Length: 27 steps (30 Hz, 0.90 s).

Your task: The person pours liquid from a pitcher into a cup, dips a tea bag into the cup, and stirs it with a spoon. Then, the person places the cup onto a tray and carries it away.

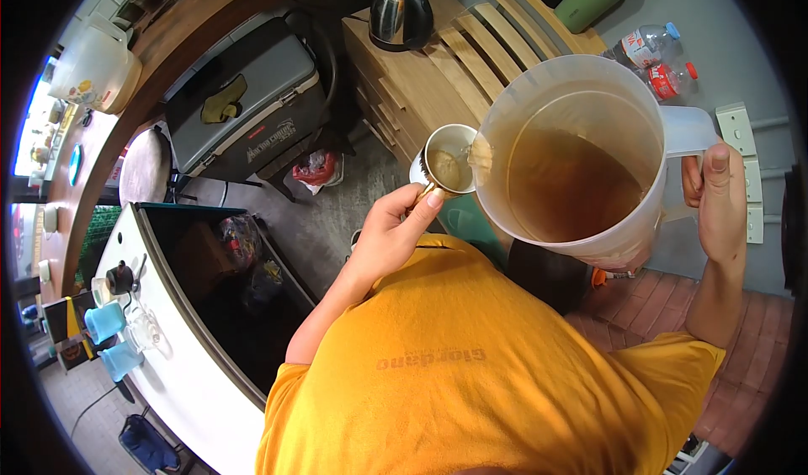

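My right hand [722, 201] is closed round the handle of a large translucent plastic pitcher [581, 84]. Brown liquid [572, 180] lies in the pitcher, which tips to the left. Its spout [480, 157] is at the rim of a small white mug [418, 170] with dark and gold markings. My left hand [400, 227] grips this mug by its gold handle, fingers and thumb pinched together. Some pale brown liquid [446, 172] shows inside the mug. Liquid appears at the spout, passing over into the mug.
Behind stands a wooden cabinet [370, 63] with a kettle [401, 12] and wooden slats [480, 50]. A green bottle [598, 0] and plastic bottles [652, 46] are at upper right. A grey cooler box [244, 96] sits upper left; a white-topped counter [181, 340] is at left.
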Each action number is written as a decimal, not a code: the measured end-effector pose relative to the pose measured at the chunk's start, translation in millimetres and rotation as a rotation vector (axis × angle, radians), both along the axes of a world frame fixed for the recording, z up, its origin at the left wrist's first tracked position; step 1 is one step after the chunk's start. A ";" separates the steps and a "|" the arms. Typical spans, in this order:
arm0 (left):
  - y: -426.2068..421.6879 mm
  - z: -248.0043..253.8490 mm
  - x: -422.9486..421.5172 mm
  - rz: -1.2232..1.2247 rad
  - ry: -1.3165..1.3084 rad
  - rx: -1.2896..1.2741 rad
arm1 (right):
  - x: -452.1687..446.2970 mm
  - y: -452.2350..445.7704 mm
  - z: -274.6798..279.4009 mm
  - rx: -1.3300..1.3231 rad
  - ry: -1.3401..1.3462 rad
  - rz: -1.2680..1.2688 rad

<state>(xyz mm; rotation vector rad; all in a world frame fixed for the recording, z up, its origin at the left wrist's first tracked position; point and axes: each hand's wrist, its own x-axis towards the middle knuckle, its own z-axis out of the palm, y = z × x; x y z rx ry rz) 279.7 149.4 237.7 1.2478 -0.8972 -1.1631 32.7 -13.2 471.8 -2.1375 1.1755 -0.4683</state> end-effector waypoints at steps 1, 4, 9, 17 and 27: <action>0.0 -0.1 -0.4 0.000 0.002 -0.007 | -0.8 0.0 -0.2 0.001 0.000 0.000; 0.9 2.2 -1.3 -0.004 0.012 -0.005 | -3.1 0.3 -0.7 0.011 -0.005 0.005; 2.2 2.2 -3.2 -0.010 0.006 -0.003 | -7.6 0.5 -1.6 0.027 -0.007 -0.013; 5.4 -2.6 -6.5 -0.026 0.007 -0.011 | -12.1 1.9 -4.2 0.014 -0.007 -0.012; 8.3 -1.1 -7.8 -0.004 0.022 -0.008 | -9.2 8.2 -3.2 -0.014 -0.003 0.035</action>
